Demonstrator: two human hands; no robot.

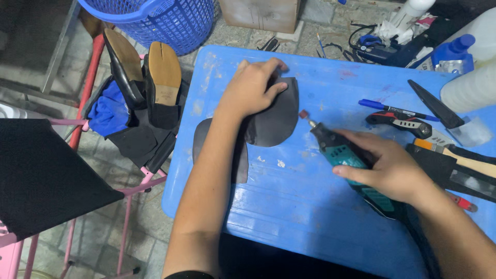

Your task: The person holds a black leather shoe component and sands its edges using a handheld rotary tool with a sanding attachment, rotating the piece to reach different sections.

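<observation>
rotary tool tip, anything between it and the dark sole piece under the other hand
Nothing visible. The rotary tool in the right hand points its small grinding tip at the edge of the dark sole piece, which the left hand presses down; only bare blue table lies between.

Likely shoe-repair workshop: shoes (pixel 147 72), cut soles (pixel 274 116), rotary tool (pixel 351 168).

Blue table (pixel 289 206), dark brown sole piece (pixel 276 116), teal-and-black rotary tool (pixel 351 165), blue mesh basket (pixel 160 20), possibly pink frame (pixel 139 181)

bare blue table (pixel 289 206) at centre; tool clutter (pixel 439 129) along right edge
</observation>
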